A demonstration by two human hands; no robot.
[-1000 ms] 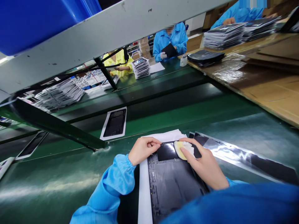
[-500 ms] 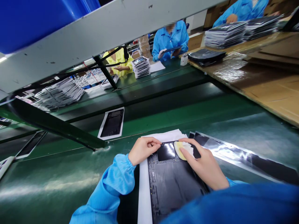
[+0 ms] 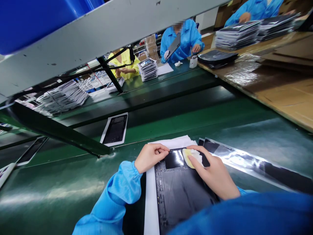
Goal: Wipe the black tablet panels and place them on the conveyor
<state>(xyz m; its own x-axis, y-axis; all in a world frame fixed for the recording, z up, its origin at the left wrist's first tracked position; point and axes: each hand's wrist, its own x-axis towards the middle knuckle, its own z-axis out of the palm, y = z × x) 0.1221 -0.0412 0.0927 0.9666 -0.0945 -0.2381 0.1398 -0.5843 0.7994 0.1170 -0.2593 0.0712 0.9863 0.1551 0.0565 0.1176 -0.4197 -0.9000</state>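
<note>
A black tablet housing (image 3: 183,192) lies on white paper (image 3: 151,202) in front of me, its lower right part hidden by my blue sleeve. Near its top sits a shiny dark rectangle (image 3: 174,159). My left hand (image 3: 153,157) is closed in a pinch at the housing's upper left corner; whatever lies between the fingertips is hidden. Between thumb and fingers, my right hand (image 3: 214,169) grips a yellow-and-white sponge pad (image 3: 187,158) with crumpled white material on it. The pad rests against the housing's upper right, beside the shiny rectangle.
Dark film strips (image 3: 256,166) lie to the right. A tablet part on paper (image 3: 114,129) lies on the green line beyond. A slanted post (image 3: 58,130) stands left, under a grey beam (image 3: 102,29). Cardboard (image 3: 288,88) covers the right side. Co-workers sit across.
Both my hands keep nearly the same place. The tablet part on the line has shifted slightly left. A co-worker opposite has tilted up a tablet, and a white wad now lies before them.
</note>
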